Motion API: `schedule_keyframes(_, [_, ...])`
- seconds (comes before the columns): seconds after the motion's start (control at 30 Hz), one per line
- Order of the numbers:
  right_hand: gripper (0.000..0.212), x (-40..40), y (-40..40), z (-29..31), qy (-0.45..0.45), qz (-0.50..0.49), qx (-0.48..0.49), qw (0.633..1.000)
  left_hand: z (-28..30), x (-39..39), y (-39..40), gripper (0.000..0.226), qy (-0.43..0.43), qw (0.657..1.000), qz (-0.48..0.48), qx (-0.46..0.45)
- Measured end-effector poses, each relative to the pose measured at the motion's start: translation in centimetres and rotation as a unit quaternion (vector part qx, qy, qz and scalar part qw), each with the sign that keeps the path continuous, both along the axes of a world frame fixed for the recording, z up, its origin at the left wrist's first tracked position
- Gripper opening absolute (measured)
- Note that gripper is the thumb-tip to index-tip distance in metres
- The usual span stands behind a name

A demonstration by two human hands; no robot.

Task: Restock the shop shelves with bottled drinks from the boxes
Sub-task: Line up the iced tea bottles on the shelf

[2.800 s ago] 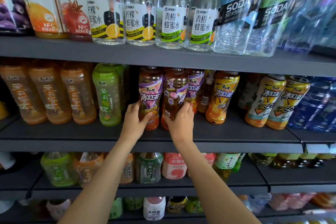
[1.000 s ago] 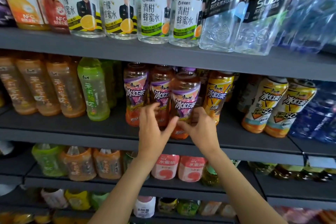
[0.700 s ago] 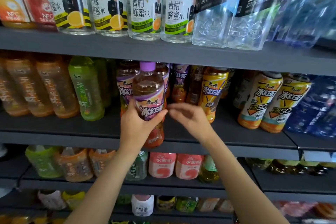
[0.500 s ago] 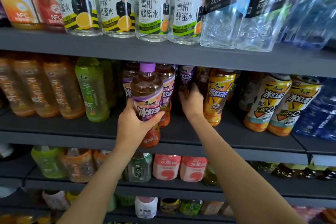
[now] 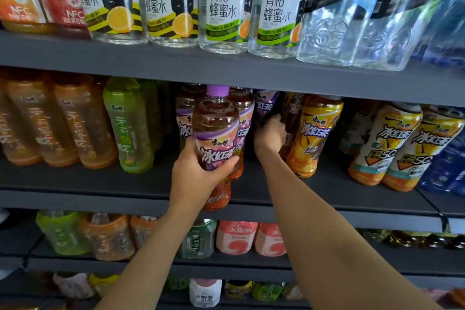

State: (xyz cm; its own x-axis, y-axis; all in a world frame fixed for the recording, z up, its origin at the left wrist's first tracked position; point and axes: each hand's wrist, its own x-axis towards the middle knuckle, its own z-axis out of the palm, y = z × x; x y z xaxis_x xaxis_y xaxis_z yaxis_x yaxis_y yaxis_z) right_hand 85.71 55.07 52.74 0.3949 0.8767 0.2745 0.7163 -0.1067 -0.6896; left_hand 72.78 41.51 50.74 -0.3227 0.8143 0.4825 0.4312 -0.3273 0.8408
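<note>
Purple-capped iced tea bottle (image 5: 216, 138) is held upright in front of the middle shelf (image 5: 100, 199), the left hand (image 5: 193, 178) curled around its lower label. The right hand (image 5: 270, 134) reaches deep into the row, fingers hidden behind a purple-labelled bottle (image 5: 264, 106); its grip cannot be told. Nudging there could topple the neighbouring yellow iced tea bottle (image 5: 314, 138).

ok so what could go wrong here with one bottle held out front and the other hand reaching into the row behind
The left hand grips the purple-capped tea bottle off the shelf, in front of the shelf edge; if the grip loosens, it could drop.

The right hand reaches deep between the purple-label bottles and the yellow-label bottle; its forearm could nudge the yellow one over or toward the edge.
</note>
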Motion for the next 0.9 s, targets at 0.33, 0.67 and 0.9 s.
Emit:
schedule_keyframes(0.33, [0.041,1.3,0.3,0.7,0.041,0.073,-0.018,0.996,0.4,0.1,0.3,0.060,-0.008,1.000,-0.012,-0.010])
schedule_keyframes(0.67, [0.039,2.4,-2.4,-0.3,0.005,0.098,0.060,0.993,0.5,-0.1,0.2,0.064,0.011,1.000,-0.015,0.006])
schedule_keyframes(0.9, [0.050,3.4,-3.4,-0.2,0.032,0.121,0.050,0.991,0.4,0.0,0.3,0.065,0.006,1.000,-0.017,0.011])
